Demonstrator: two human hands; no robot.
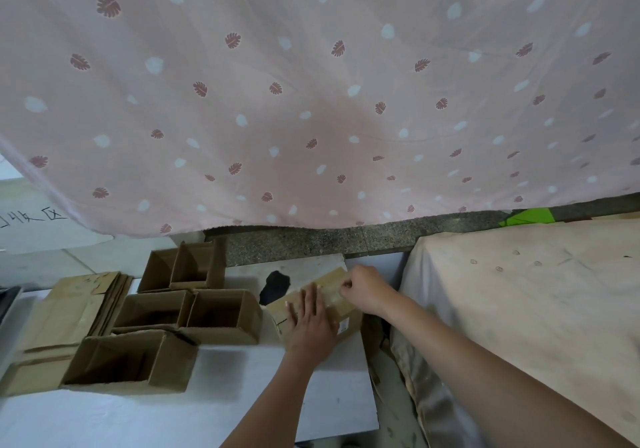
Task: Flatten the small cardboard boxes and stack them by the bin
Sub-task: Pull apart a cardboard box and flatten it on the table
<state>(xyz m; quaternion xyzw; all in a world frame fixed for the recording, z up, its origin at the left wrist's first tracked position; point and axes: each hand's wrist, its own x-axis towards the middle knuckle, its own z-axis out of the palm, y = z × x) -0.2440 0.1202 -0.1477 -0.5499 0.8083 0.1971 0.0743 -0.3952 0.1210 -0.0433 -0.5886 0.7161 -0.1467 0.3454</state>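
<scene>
While the left hand (pixel 313 323) presses flat on the sealed box (pixel 320 309), right of the open boxes (pixel 194 312) on the worktop (pixel 242 378), the right hand (pixel 363 288) pinches its tape (pixel 330 290). Peel slowly along the seam, keeping downward pressure.

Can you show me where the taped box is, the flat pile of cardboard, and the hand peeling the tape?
taped box (pixel 346 309): head view, top face.
flat pile of cardboard (pixel 62 312): head view, top sheet.
right hand (pixel 367 288): head view, knuckles.

open boxes (pixel 221 312) left of taped box (pixel 341 304)
</scene>
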